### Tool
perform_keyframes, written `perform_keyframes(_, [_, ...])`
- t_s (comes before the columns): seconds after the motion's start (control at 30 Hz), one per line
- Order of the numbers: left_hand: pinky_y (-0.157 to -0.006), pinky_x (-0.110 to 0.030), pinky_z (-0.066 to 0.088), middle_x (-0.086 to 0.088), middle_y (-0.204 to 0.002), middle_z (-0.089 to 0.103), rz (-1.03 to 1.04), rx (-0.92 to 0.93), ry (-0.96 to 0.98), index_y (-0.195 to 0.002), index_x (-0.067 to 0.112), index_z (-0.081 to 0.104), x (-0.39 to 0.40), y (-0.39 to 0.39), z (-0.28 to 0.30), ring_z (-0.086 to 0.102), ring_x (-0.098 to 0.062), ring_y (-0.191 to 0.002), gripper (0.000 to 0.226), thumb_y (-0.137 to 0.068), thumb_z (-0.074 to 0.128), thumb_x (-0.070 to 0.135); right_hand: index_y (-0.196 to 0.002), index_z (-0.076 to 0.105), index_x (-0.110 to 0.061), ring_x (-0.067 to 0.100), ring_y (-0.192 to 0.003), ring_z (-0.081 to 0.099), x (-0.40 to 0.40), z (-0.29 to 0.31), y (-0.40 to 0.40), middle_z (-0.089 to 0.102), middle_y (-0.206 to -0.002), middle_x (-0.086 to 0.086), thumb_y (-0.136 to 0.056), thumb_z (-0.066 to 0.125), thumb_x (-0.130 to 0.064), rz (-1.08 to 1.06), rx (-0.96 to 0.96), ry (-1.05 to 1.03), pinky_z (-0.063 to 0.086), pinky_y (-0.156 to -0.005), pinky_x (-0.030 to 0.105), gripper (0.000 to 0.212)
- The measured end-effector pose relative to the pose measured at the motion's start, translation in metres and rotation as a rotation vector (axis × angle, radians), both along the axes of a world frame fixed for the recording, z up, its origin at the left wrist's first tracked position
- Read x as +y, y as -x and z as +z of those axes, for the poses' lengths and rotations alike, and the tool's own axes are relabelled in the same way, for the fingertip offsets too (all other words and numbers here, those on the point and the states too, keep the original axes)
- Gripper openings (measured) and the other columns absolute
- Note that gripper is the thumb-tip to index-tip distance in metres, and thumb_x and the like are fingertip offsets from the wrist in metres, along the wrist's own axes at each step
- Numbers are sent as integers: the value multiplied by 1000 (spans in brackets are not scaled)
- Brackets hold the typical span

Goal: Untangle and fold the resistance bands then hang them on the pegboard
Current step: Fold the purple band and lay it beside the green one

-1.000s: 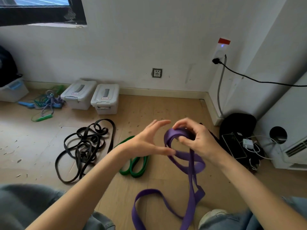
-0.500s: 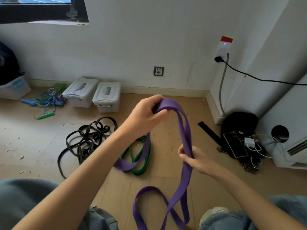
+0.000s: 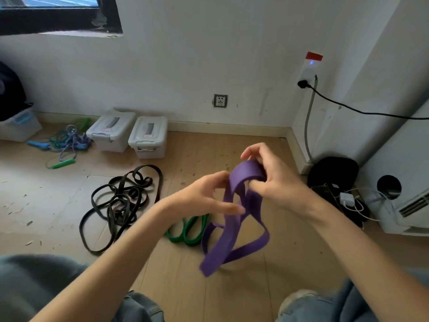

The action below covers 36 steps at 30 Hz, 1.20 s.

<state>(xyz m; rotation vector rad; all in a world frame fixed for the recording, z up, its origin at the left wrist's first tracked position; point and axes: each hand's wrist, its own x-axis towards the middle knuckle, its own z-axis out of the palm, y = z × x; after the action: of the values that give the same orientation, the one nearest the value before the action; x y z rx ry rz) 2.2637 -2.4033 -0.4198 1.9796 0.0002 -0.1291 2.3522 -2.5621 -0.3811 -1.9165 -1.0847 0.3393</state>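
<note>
The purple resistance band (image 3: 232,247) hangs in several loops above the wooden floor in front of me. My right hand (image 3: 276,182) grips the band's folded top, with the fingers curled round it. My left hand (image 3: 206,196) is just left of it, fingers loosely spread and the thumb lying across the hanging strands. A green band (image 3: 188,233) lies folded on the floor below my left wrist. A tangle of black bands (image 3: 120,201) is spread on the floor further left. No pegboard is in view.
Two white lidded boxes (image 3: 148,138) stand by the back wall, with tangled jump ropes (image 3: 67,145) to their left. A black bag (image 3: 332,170) with a phone, charger and cables sits at the right, beside a white appliance (image 3: 406,210). My knees are at the bottom.
My right hand rose from the band's lower strands to grip its top fold. My left hand let go of the top and dropped. The hanging loops are shorter and lifted off the floor.
</note>
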Motion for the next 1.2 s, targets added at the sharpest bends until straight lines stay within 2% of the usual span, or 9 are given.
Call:
perform_keyframes(0.17, [-96, -34, 44, -5, -111, 55, 229, -317, -204, -115, 10, 48, -28, -10, 12, 55, -17, -104, 54, -71, 77, 20, -93, 40, -29, 2, -67, 52, -7, 3, -9, 52, -84, -8, -73, 60, 13, -10, 67, -174, 41, -60, 12, 51])
perform_keyframes(0.27, [-79, -44, 50, -2, -83, 59, 266, -451, -222, -92, 8, 57, -31, -15, 36, 57, -21, -76, 22, -76, 71, 10, -90, 41, -32, -5, -70, 56, -9, 7, -17, 57, -87, -7, -70, 72, 1, -48, 36, -265, 44, -64, 10, 49])
perform_keyframes(0.47, [-59, -23, 42, -12, -77, 56, 271, -492, 96, -95, -1, 60, -25, -9, 81, 50, -14, -64, 17, -79, 65, 0, -85, 45, -17, 13, -69, 60, -19, -27, -25, 59, -73, -2, -78, 70, -3, 101, 48, 107, 48, -70, 26, 30])
perform_keyframes(0.57, [-56, -16, 39, 1, -71, 55, 233, -439, 41, -96, 1, 58, -13, -5, 89, 48, -2, -57, 16, -81, 64, 4, -87, 48, -7, 17, -72, 63, -26, -23, -23, 62, -70, -5, -72, 76, -21, 30, 205, -67, 50, -69, 17, 34])
perform_keyframes(0.67, [-50, -11, 37, 13, -57, 52, 115, -334, 74, -95, 5, 58, -3, 0, 90, 45, 1, -50, 24, -76, 69, 16, -92, 48, -13, 17, -61, 61, -26, 2, -21, 62, -68, -3, -68, 77, -31, -39, 286, -245, 53, -64, 22, 42])
perform_keyframes(0.87, [-55, -11, 43, 15, -64, 58, 211, -365, 252, -91, 19, 63, 9, 6, 89, 52, 0, -58, 29, -67, 67, 35, -82, 54, -11, 13, -62, 58, -13, 27, -9, 57, -71, 2, -79, 70, -18, 30, 71, -46, 53, -66, 26, 17])
perform_keyframes(1.0, [-55, -8, 41, 15, -66, 61, 160, -355, 122, -94, 14, 62, 4, 7, 85, 54, 3, -59, 28, -70, 68, 28, -80, 48, -11, 11, -57, 47, -9, 29, 0, 47, -63, 0, -77, 70, -17, -35, 223, -203, 43, -58, 22, 23])
perform_keyframes(1.1, [-54, -10, 40, 13, -66, 58, 161, -376, 162, -96, 10, 61, -1, 8, 80, 51, 1, -58, 31, -72, 65, 29, -83, 50, -11, 0, -54, 42, -7, 37, 1, 44, -66, -4, -76, 73, -15, -57, 145, -208, 39, -54, 11, 25])
perform_keyframes(1.2, [-62, -13, 47, 8, -78, 64, 135, -400, 135, -98, 16, 60, -2, 4, 83, 61, -4, -69, 30, -71, 66, 30, -97, 52, -2, 5, -59, 41, -7, 40, 2, 46, -72, 3, -77, 73, -20, -43, 119, -192, 36, -54, 12, 34])
